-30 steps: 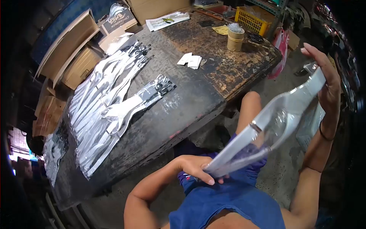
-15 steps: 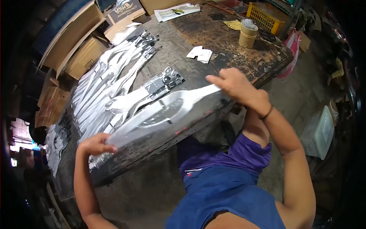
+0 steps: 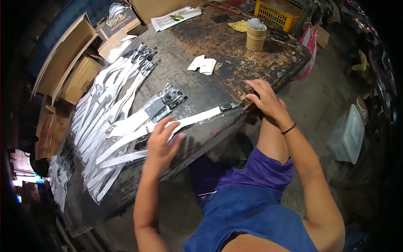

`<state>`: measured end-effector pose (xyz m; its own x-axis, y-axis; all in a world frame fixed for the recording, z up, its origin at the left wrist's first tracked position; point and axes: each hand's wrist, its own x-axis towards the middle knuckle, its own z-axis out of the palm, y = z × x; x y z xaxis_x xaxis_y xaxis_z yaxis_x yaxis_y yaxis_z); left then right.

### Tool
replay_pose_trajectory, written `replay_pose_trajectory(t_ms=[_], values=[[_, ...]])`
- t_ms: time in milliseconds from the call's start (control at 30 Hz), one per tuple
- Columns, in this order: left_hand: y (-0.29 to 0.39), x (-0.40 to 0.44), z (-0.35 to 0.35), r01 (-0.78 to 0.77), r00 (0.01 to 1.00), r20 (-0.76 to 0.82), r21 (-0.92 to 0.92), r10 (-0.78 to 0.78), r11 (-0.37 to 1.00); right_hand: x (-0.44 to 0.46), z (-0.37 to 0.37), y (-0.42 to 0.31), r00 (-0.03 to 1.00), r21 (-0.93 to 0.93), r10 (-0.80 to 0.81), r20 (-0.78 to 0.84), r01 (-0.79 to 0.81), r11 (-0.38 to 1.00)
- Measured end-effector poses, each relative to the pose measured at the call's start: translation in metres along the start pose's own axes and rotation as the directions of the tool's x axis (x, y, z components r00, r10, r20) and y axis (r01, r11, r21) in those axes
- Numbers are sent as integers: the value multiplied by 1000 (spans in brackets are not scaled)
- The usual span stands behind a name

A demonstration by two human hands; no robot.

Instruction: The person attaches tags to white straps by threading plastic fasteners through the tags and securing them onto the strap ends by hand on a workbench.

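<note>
A bagged white strap (image 3: 201, 118) lies lengthwise near the bench (image 3: 197, 93) edge, overlapping similar straps (image 3: 108, 98), seemingly stretched out to stay flat; left hand (image 3: 160, 148) over its middle, right hand (image 3: 268, 101) near its buckle end (image 3: 226, 108), each grip released

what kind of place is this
Probably a small workshop or packing area: the heavy table is worn and stained, a pile of white straps in clear plastic lies across it, and cardboard boxes and a yellow plastic crate stand around its edges.
</note>
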<state>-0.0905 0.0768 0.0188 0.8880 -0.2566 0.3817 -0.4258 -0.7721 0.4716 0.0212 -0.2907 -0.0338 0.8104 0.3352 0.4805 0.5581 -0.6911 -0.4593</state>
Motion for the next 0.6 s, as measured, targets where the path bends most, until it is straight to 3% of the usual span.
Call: replay_pose_trajectory(t_ms=[33,167,300,400,500,533,600], values=[[3,11,21,-38,998,-45,-2,38,999,-6,0,2,997,46,80,-6,-79,996],[14,48,91,-125,988,-104,-125,112,984,-21,9,10,998,8,53,-44,-52,999],[23,72,120,-214,961,-191,-57,200,975,-24,12,12,997,-11,27,-70,-28,1000],[15,96,123,-145,967,-230,-147,109,978,-24,10,1,997,-85,42,-63,-47,995],[-13,137,127,118,964,-207,-234,-168,965,-18,8,-5,997,-125,41,-66,-49,991],[-22,154,129,113,964,-212,-225,-162,968,-17,9,-4,996,-126,70,-60,-77,989],[-38,186,131,325,926,-153,-139,-345,935,-16,11,-2,994,-121,62,-93,-73,990]])
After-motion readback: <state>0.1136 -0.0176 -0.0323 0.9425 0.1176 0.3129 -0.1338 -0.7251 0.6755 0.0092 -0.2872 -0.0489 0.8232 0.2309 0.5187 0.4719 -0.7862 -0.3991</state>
